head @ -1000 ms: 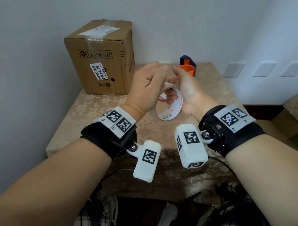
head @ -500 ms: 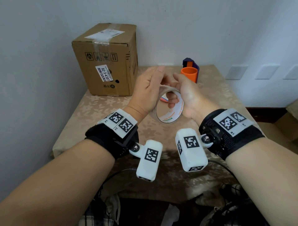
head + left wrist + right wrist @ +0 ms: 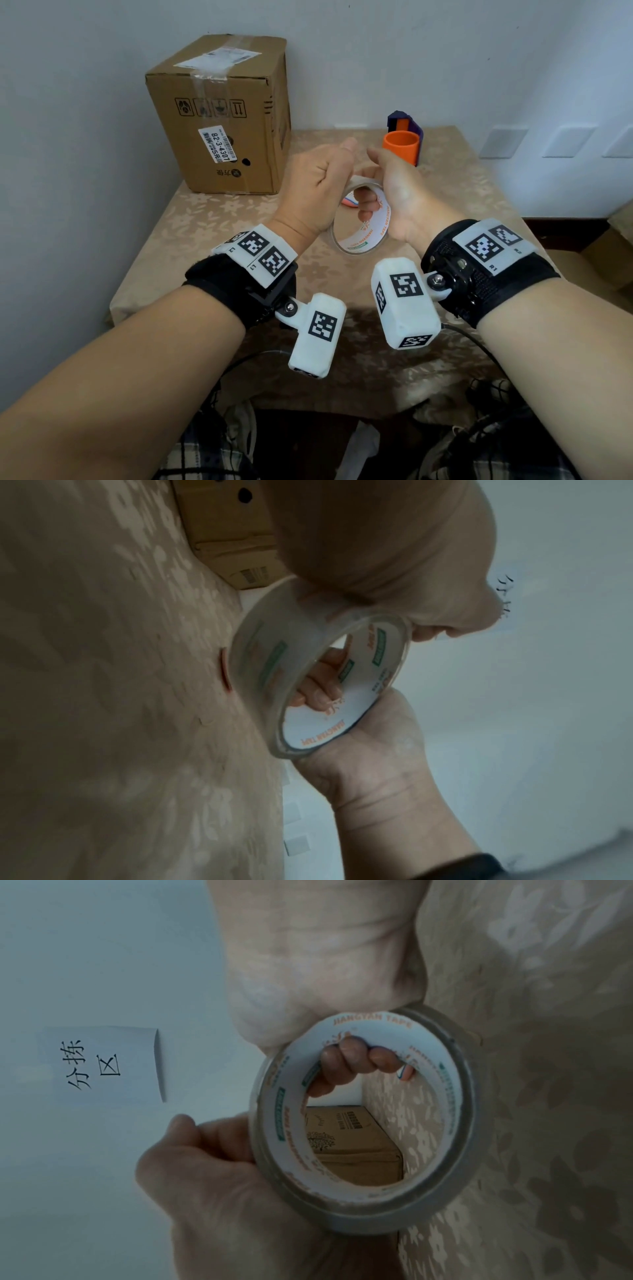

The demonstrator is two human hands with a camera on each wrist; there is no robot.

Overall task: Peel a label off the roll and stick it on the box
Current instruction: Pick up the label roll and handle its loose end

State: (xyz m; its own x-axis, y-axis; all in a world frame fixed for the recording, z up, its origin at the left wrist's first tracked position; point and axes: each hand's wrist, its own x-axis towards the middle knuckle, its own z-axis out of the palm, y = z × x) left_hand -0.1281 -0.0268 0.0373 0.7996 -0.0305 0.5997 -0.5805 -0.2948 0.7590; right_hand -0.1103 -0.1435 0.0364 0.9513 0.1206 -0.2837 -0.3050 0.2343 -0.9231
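A roll of clear tape [image 3: 378, 233] with a white printed core hangs above the table between both hands. My right hand [image 3: 400, 195] grips it with fingers [image 3: 356, 1058] curled through the core. My left hand [image 3: 315, 192] holds the outer rim from the left, fingers curled and thumb raised. From the left wrist the roll [image 3: 267, 669] shows edge-on, the right hand [image 3: 373, 750] below it. No peeled end can be made out. The brown cardboard box [image 3: 219, 120], with white labels on its top and front, stands at the table's back left; through the roll's hole it [image 3: 356, 1150] shows again.
An orange cup [image 3: 400, 147] stands at the back middle with a purple object [image 3: 406, 120] behind it. A small red and white item [image 3: 349, 202] lies on the beige patterned tablecloth [image 3: 205, 240] under the roll. Walls close the left and back. Cables hang at the front edge.
My left hand's fingers, stretched out half a second ago, have curled onto the roll's rim. The roll stays held in about the same spot; the view has shifted slightly.
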